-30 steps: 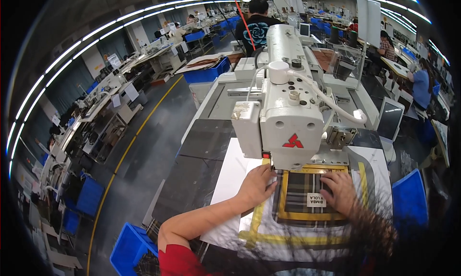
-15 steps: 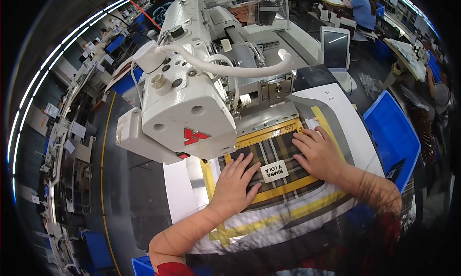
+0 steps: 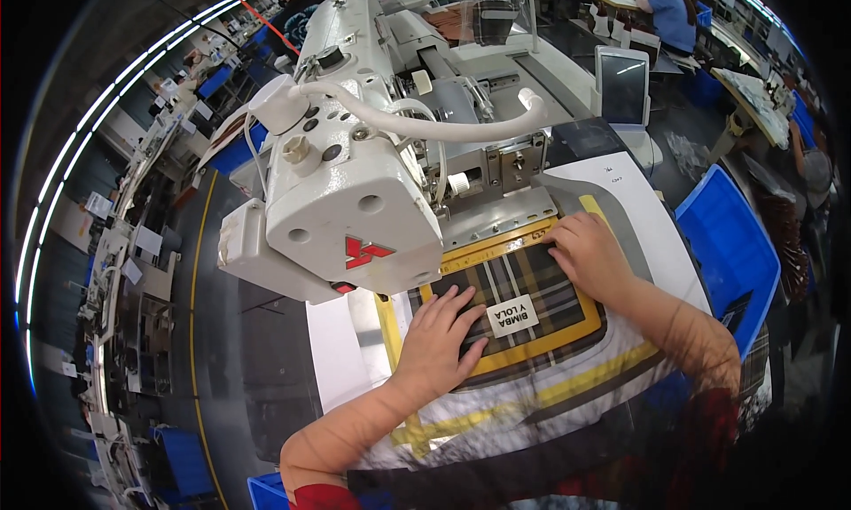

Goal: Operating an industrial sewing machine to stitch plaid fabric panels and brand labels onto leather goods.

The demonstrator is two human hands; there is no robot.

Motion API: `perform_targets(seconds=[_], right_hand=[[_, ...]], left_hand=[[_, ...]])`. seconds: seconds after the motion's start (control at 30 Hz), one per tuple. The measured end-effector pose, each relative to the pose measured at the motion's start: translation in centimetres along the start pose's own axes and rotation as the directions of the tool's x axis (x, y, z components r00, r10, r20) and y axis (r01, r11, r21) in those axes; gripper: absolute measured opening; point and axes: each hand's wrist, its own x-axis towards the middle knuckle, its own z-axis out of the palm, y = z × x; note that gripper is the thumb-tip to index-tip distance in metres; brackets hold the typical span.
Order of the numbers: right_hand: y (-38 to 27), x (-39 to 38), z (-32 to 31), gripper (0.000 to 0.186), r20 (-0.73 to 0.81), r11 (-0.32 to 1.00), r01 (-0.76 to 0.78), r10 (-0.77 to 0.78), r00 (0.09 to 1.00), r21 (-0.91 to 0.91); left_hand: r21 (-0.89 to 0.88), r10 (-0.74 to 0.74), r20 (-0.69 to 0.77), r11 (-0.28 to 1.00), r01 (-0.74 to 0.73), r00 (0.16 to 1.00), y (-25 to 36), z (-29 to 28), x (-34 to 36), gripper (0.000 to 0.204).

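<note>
A dark plaid fabric panel [image 3: 550, 284] lies in a yellow frame [image 3: 585, 319] under the head of a white industrial sewing machine [image 3: 346, 208]. Near its middle sits a pale rectangular label [image 3: 513, 316] with dark lettering. My left hand [image 3: 434, 346] rests open, its fingers spread over the panel's left part and the frame's left side. At the far right corner of the frame, my right hand [image 3: 592, 255] has bent fingers touching the yellow bar, with the thumb close to the fabric; it appears to grip nothing. Its palm hides that corner in part.
A metal clamp bar [image 3: 501, 219] runs along the frame's far edge. Yellow tape strips [image 3: 585, 381] mark the plate beneath. To the right stands a blue bin [image 3: 731, 244], and a screen [image 3: 622, 89] is behind it. Other people work in the background.
My right hand has shifted toward the frame's far right corner, and its fingers have drawn in, uncovering more plaid. My left hand stays nearly in place on the panel.
</note>
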Motion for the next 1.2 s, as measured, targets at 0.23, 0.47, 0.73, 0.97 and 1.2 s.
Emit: perform_targets(seconds=[0.23,0.47,0.73,0.97,1.2], right_hand=[[0.8,1.8,0.0,0.006,0.218,0.864,-0.387,0.33,0.919,0.323],[1.5,2.5,0.5,0.007,0.271,0.892,-0.377,0.309,0.912,0.251],[1.0,-0.9,-0.5,0.014,0.013,0.986,0.164,-0.164,0.986,0.018],[0.0,-1.0,-0.4,0.015,0.046,0.969,0.206,-0.201,0.978,-0.136],[0.2,-1.4,-0.6,0.017,0.072,0.971,0.196,-0.188,0.98,-0.135]], left_hand=[[0.004,0.013,-0.022,1.0,-0.013,1.0,-0.1,0.2,-0.1,0.042],[0.051,-0.009,0.018,0.999,0.008,1.0,0.1,0.1,-0.2,0.045],[0.102,-0.038,0.027,0.994,0.035,0.999,0.2,-0.1,-0.4,0.046],[0.135,-0.09,0.038,0.987,0.084,0.995,0.3,-0.1,-0.8,0.047],[0.137,-0.063,-0.029,0.988,0.066,0.998,0.4,0.6,-1.0,0.045]])
